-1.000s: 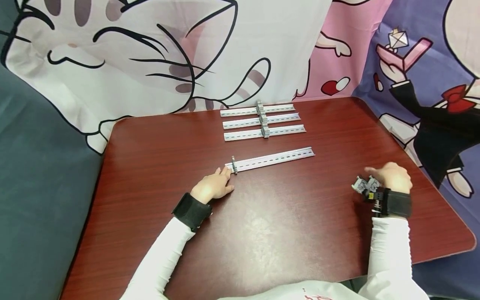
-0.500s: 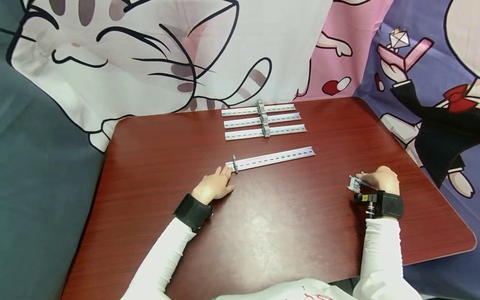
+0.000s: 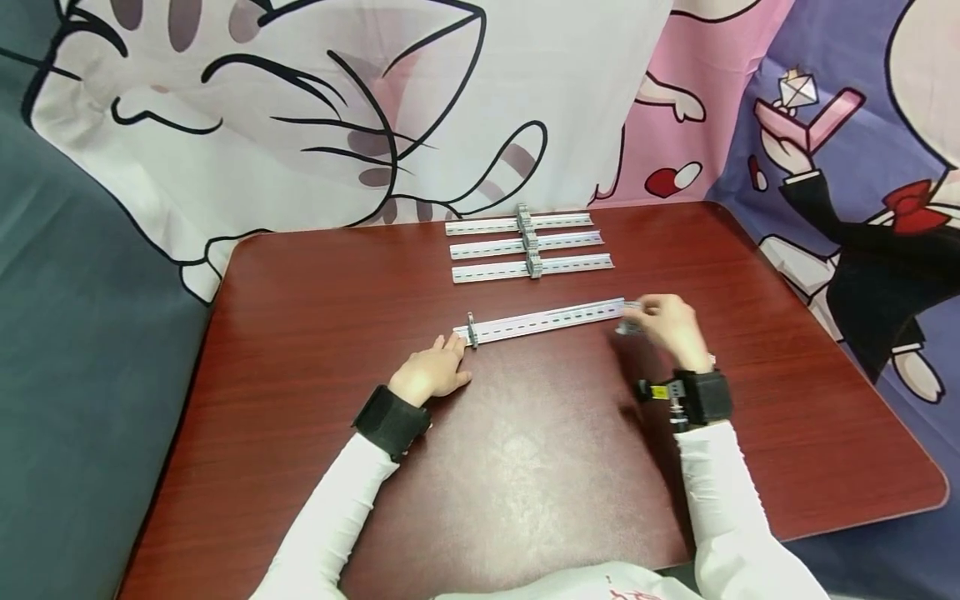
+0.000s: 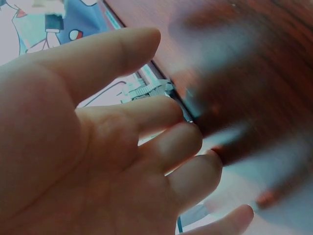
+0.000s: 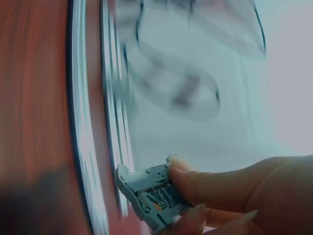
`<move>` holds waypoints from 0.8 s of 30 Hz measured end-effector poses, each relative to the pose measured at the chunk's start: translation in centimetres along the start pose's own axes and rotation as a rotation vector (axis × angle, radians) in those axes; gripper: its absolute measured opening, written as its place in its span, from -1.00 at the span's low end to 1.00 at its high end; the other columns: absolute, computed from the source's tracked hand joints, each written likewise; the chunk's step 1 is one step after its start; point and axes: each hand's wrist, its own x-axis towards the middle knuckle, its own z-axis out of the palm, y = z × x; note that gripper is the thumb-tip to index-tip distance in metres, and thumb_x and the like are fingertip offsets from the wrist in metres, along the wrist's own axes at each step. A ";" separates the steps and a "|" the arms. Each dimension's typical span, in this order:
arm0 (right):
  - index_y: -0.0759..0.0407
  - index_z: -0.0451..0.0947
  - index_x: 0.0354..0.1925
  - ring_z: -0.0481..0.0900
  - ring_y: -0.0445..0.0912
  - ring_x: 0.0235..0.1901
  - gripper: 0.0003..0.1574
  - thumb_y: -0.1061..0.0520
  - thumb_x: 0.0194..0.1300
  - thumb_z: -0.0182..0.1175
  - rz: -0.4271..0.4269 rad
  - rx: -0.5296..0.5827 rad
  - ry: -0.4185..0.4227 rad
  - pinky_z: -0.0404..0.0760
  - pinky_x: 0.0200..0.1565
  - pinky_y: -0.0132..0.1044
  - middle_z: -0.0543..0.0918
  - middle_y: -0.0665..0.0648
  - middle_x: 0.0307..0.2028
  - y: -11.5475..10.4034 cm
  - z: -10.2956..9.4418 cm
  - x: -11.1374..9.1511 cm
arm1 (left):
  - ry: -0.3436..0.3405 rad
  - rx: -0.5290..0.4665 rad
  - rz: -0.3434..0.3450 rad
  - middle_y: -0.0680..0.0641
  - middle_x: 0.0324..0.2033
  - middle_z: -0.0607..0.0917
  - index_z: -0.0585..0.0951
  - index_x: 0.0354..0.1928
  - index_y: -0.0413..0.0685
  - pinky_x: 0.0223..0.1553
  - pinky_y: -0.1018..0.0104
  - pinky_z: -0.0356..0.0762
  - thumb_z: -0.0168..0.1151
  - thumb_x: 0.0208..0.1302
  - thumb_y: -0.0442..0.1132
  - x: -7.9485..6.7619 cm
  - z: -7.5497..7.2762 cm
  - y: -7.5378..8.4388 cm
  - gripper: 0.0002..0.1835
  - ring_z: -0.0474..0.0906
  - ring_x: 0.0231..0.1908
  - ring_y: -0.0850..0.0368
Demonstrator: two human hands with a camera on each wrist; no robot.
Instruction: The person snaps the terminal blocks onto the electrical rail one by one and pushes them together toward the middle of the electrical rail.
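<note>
A slotted metal DIN rail (image 3: 551, 320) lies slightly slanted across the middle of the table, with one thin grey terminal block (image 3: 471, 330) standing near its left end. My left hand (image 3: 429, 372) rests beside that end, fingers extended, fingertips right at the rail. At the rail's right end, my right hand (image 3: 671, 329) pinches another grey terminal block (image 5: 151, 191) between thumb and fingers. In the right wrist view, its side shows metal parts and a bit of orange. From the head, this block overlaps the rail's end and is partly hidden by the fingers.
Behind the rail, three shorter-looking rails (image 3: 491, 271) lie side by side, with a row of grey blocks (image 3: 529, 242) across their middles. The brown table (image 3: 315, 292) meets a patterned cloth (image 3: 315, 183) at its back edge.
My right hand has moved left and away from my body, from the table's right side to the rail's right end, carrying the terminal block. My left hand stays at the rail's left end.
</note>
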 end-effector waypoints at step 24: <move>0.21 0.51 -0.43 0.70 -0.12 -0.62 -0.78 0.17 0.35 0.05 -0.236 -0.167 -0.387 0.62 -0.28 -0.21 0.68 0.14 -0.56 -13.9 10.1 2.4 | -0.027 0.001 -0.031 -0.10 0.54 -0.10 -0.04 0.53 -0.10 0.44 -0.17 -0.01 -0.08 0.50 0.00 0.0 0.1 -0.2 -0.29 -0.20 0.53 -0.04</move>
